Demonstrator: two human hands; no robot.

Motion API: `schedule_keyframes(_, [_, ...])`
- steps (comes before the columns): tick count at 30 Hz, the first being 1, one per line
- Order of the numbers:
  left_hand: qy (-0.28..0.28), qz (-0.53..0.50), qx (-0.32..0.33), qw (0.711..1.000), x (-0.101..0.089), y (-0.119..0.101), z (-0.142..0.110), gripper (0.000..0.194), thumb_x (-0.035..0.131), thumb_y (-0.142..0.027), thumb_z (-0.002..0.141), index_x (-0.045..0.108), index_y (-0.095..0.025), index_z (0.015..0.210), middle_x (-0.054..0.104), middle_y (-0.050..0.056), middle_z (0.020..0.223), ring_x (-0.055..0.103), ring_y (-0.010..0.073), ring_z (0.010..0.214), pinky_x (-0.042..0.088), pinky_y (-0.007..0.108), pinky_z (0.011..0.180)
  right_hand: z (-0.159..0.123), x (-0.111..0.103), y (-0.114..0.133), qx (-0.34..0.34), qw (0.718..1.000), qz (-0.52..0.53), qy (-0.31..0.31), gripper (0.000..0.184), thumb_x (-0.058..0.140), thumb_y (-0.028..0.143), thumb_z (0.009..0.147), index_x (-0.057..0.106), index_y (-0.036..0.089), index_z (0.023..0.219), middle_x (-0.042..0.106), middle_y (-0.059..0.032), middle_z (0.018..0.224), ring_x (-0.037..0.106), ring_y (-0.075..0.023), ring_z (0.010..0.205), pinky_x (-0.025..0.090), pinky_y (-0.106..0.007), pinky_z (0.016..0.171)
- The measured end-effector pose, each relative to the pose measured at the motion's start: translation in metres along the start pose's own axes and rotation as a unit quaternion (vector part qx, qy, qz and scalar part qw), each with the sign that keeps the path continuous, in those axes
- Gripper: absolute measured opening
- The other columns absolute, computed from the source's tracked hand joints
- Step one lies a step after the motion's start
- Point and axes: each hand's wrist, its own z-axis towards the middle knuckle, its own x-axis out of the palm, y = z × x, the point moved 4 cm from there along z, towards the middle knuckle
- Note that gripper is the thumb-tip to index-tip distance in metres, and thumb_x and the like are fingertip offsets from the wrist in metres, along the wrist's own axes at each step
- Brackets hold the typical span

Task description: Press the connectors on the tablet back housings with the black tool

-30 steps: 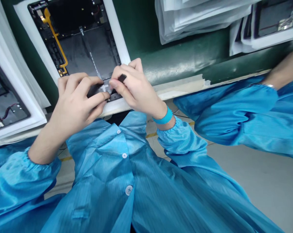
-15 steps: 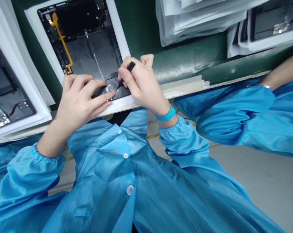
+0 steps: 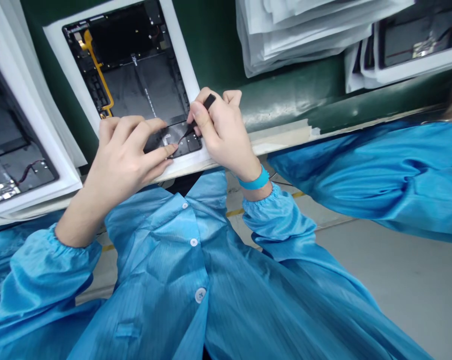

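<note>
Head view — clamping a black pointed tool (image 3: 210, 102) in the right hand (image 3: 222, 132), tip touching a black panel (image 3: 186, 142) at the lower edge of an opened tablet (image 3: 143, 85) (white-framed, on a green counter (image 3: 286, 100)), pressing the left hand (image 3: 126, 150) on that panel, its grip apart.

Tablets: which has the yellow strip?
The middle one: its yellow strip runs down its left side. The tablets at left and upper right show red wires instead.
</note>
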Motion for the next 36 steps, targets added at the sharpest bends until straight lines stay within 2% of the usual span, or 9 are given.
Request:
schedule_keyframes(6, [0.013, -0.005, -0.011, 1.0, 0.003, -0.001, 0.01, 0.03, 0.067, -0.038, 0.113, 0.073, -0.035, 0.142, 0.065, 0.008, 0.164, 0.06, 0.0406, 0.152, 0.05, 0.069, 0.118, -0.002, 0.0, -0.005, -0.017, 0.999, 0.027, -0.023, 0.065, 0.022, 0.073, 0.118, 0.062, 0.027, 0.096, 0.06, 0.0016, 0.073, 0.06, -0.0202, 0.082, 0.043, -0.047, 0.104])
schedule_keyframes(9, [0.011, -0.017, -0.008, 1.0, 0.006, 0.001, 0.011, 0.03, 0.068, -0.038, 0.113, 0.074, -0.033, 0.141, 0.064, 0.009, 0.165, 0.057, 0.0443, 0.156, 0.047, 0.072, 0.121, -0.003, -0.005, -0.003, 0.015, 0.999, 0.04, -0.007, 0.065, 0.023, 0.073, 0.119, 0.062, 0.025, 0.098, 0.06, 0.0022, 0.077, 0.063, -0.0201, 0.086, 0.047, -0.047, 0.111])
schedule_keyframes(13, [0.021, -0.037, -0.021, 0.999, 0.006, 0.002, 0.012, 0.028, 0.067, -0.039, 0.113, 0.076, -0.033, 0.14, 0.064, 0.008, 0.167, 0.056, 0.0457, 0.158, 0.045, 0.075, 0.125, -0.004, -0.012, 0.0, 0.053, 0.998, 0.037, 0.012, 0.065, 0.02, 0.066, 0.122, 0.065, 0.023, 0.102, 0.063, 0.0022, 0.085, 0.067, -0.0182, 0.089, 0.048, -0.05, 0.121])
schedule_keyframes(16, [0.03, -0.036, -0.024, 0.999, 0.004, 0.001, 0.016, 0.028, 0.064, -0.039, 0.115, 0.075, -0.033, 0.14, 0.064, 0.008, 0.167, 0.057, 0.0444, 0.159, 0.049, 0.074, 0.123, -0.005, -0.012, 0.001, 0.046, 0.999, 0.023, 0.016, 0.064, 0.02, 0.062, 0.124, 0.066, 0.022, 0.103, 0.065, 0.0016, 0.088, 0.069, -0.0184, 0.095, 0.047, -0.053, 0.125])
schedule_keyframes(21, [0.012, -0.031, -0.011, 0.999, 0.004, 0.0, 0.018, 0.03, 0.063, -0.042, 0.116, 0.077, -0.029, 0.139, 0.065, 0.011, 0.166, 0.057, 0.0468, 0.159, 0.049, 0.075, 0.121, -0.003, -0.009, 0.0, 0.032, 0.999, -0.005, 0.033, 0.063, 0.018, 0.057, 0.125, 0.066, 0.022, 0.106, 0.069, 0.0002, 0.096, 0.069, -0.0188, 0.098, 0.045, -0.055, 0.127])
schedule_keyframes(27, [0.034, -0.062, -0.048, 0.996, 0.009, 0.001, 0.016, 0.033, 0.062, -0.041, 0.115, 0.078, -0.031, 0.142, 0.06, 0.009, 0.172, 0.048, 0.0471, 0.165, 0.038, 0.075, 0.131, -0.004, -0.007, 0.001, 0.03, 0.999, -0.01, 0.032, 0.064, 0.016, 0.058, 0.124, 0.065, 0.022, 0.107, 0.069, -0.0016, 0.099, 0.069, -0.0206, 0.102, 0.041, -0.057, 0.128])
schedule_keyframes(31, [0.046, -0.059, -0.061, 0.995, 0.006, -0.006, 0.015, 0.034, 0.06, -0.039, 0.115, 0.078, -0.032, 0.143, 0.059, 0.01, 0.173, 0.048, 0.0465, 0.166, 0.041, 0.075, 0.13, -0.003, -0.007, 0.001, 0.029, 0.999, 0.03, 0.012, 0.063, 0.023, 0.063, 0.123, 0.064, 0.023, 0.099, 0.066, 0.0001, 0.091, 0.067, -0.0194, 0.095, 0.042, -0.056, 0.126])
schedule_keyframes(33, [0.059, -0.048, -0.059, 0.995, -0.003, -0.01, 0.015, 0.036, 0.06, -0.039, 0.115, 0.077, -0.032, 0.146, 0.058, 0.011, 0.173, 0.047, 0.0471, 0.167, 0.042, 0.074, 0.13, -0.005, -0.011, 0.0, 0.044, 0.996, 0.079, -0.02, 0.061, 0.031, 0.067, 0.122, 0.065, 0.024, 0.095, 0.065, 0.0019, 0.086, 0.066, -0.0176, 0.089, 0.046, -0.051, 0.122])
schedule_keyframes(36, [0.075, -0.048, -0.037, 0.995, -0.024, -0.006, 0.026, 0.045, 0.06, -0.042, 0.114, 0.07, -0.034, 0.157, 0.056, 0.01, 0.175, 0.042, 0.0478, 0.17, 0.039, 0.073, 0.133, -0.015, -0.021, 0.004, 0.092, 0.968, 0.217, -0.09, 0.056, 0.05, 0.07, 0.117, 0.065, 0.024, 0.089, 0.062, 0.0034, 0.082, 0.062, -0.0145, 0.077, 0.055, -0.037, 0.096])
